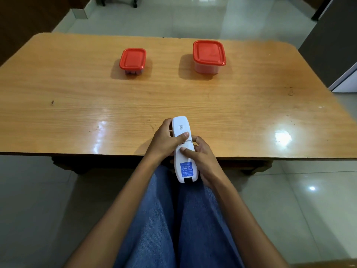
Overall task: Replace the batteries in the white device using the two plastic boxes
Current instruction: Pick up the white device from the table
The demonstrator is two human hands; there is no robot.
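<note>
Fingers point(183, 135) of both hands clasp white device point(183, 151), thumbs on top, near table point(77, 105) edge.

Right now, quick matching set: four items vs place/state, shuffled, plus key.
1. small box
2. large box
3. white device
4. right hand

A. far right on table, lid on
B. held in both hands at the table's near edge
C. far left on table, lid on
D. grips the device's lower half

Pairs: 1-C, 2-A, 3-B, 4-D

White device point(183, 151): blue label and code sticker; print illegible
</note>
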